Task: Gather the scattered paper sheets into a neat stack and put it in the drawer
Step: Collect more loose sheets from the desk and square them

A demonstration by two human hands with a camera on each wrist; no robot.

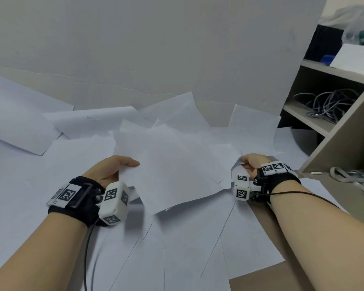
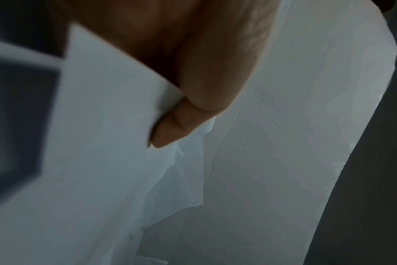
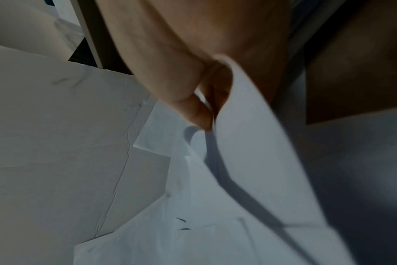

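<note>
Several white paper sheets [image 1: 172, 164] are bunched loosely between my two hands, lifted a little off the table. My left hand [image 1: 116, 169] grips the bunch's left edge, thumb on top; the left wrist view shows the thumb [image 2: 175, 129] pinching the sheets [image 2: 97, 143]. My right hand [image 1: 251, 162] grips the right edge; the right wrist view shows a finger [image 3: 197, 111] curled round the bent paper [image 3: 249, 143]. More loose sheets [image 1: 189, 248] lie spread flat on the table under and around the bunch. No drawer is in view.
A white wall [image 1: 156, 49] rises just behind the papers. A beige shelf unit [image 1: 345, 131] stands at the right with grey cables [image 1: 328, 106] inside. Small items [image 1: 357, 177] lie on the table's brown right side. A large white sheet [image 1: 19, 122] lies far left.
</note>
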